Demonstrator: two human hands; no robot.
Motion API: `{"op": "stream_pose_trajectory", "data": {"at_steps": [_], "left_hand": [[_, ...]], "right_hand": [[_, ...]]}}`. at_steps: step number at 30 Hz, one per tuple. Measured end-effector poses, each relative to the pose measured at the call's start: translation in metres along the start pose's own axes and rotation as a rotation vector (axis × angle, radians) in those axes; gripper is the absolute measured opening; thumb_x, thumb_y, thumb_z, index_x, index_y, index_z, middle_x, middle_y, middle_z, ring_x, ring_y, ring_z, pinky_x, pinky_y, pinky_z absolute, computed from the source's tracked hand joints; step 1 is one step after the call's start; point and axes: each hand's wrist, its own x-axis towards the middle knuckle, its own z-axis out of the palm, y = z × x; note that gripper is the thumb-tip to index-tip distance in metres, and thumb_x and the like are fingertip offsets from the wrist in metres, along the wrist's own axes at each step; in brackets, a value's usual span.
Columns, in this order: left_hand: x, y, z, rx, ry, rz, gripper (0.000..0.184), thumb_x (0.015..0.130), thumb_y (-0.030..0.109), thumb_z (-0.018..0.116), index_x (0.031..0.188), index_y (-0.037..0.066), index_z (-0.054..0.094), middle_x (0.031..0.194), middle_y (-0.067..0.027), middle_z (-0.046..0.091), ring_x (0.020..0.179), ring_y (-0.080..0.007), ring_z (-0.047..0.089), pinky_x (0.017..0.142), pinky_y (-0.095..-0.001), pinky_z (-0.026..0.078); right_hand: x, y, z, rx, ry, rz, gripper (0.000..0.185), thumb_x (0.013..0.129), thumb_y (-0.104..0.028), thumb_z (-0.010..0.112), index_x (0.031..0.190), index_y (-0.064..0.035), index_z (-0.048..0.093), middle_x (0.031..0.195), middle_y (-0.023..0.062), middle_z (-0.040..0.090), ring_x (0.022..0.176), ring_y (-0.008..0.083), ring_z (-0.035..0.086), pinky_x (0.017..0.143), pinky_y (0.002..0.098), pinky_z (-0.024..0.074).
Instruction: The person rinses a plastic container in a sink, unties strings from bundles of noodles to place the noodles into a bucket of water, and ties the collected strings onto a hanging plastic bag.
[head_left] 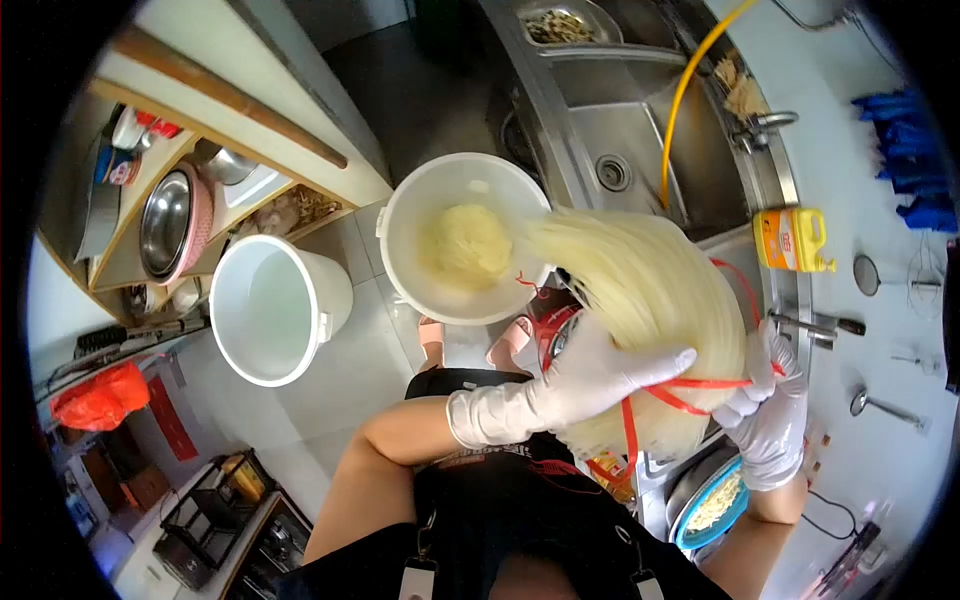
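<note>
A large bundle of pale noodles (pixel 660 290) hangs between my hands, with red ribbon (pixel 680 400) around it. My left hand (pixel 590 385), in a white glove, lies against the bundle's near left side, its thumb stretched over the noodles by the ribbon. At the right side my right hand (pixel 762 400), also gloved, has its fingers closed around the ribbon. The bundle's far end reaches the rim of a white bucket (pixel 395 250), which holds more pale noodles (pixel 466 245) in liquid.
A second white bucket (pixel 265 310) with clear liquid stands on the left floor. Beyond the bundle is a steel sink (pixel 640 150) with a yellow hose (pixel 690 75). A yellow jug (pixel 788 240) stands at the right. A blue basket (pixel 715 505) sits low right; shelves (pixel 215 200) are upper left.
</note>
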Motion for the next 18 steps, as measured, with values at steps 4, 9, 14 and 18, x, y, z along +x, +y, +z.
{"op": "stream_pose_trajectory", "data": {"at_steps": [4,9,14,18], "left_hand": [[0.014,0.006,-0.052,-0.065,0.094,-0.002,0.051,0.08,0.026,0.068,0.117,-0.003,0.049,0.108,-0.0112,0.059,0.096,-0.0171,0.058,0.085,-0.0323,0.047],[0.051,-0.061,-0.176,-0.202,0.313,-0.391,0.059,0.083,0.046,0.058,0.115,-0.003,0.053,0.11,-0.014,0.058,0.096,-0.019,0.058,0.081,-0.0314,0.048],[0.017,-0.165,-0.374,0.563,0.851,-0.678,0.074,0.079,0.067,0.048,0.099,-0.003,0.061,0.082,-0.0079,0.06,0.066,-0.0154,0.055,0.055,-0.0286,0.044],[-0.023,-0.207,-0.452,0.314,0.964,-0.659,0.063,0.078,0.061,0.058,0.09,-0.001,0.062,0.062,-0.0002,0.051,0.047,-0.0078,0.04,0.043,-0.0244,0.031]], "right_hand": [[0.055,0.006,0.029,-0.038,-0.019,-0.094,0.036,0.093,-0.039,0.046,0.068,-0.0148,0.041,0.052,-0.0068,0.022,0.042,0.0061,0.02,0.041,0.023,0.018],[0.195,0.044,0.017,-0.093,0.047,-0.127,0.031,0.092,-0.035,0.051,0.092,-0.0041,0.054,0.053,-0.0071,0.023,0.043,0.0059,0.021,0.043,0.0224,0.0189],[0.377,0.179,-0.108,-0.055,0.328,0.221,0.034,0.094,-0.04,0.043,0.095,-0.0084,0.055,0.051,-0.0054,0.026,0.042,0.0106,0.023,0.04,0.0266,0.0182],[0.426,0.247,-0.138,-0.072,0.562,0.227,0.035,0.093,-0.04,0.047,0.093,-0.0061,0.056,0.054,-0.0055,0.024,0.045,0.0094,0.022,0.041,0.0257,0.0184]]}}
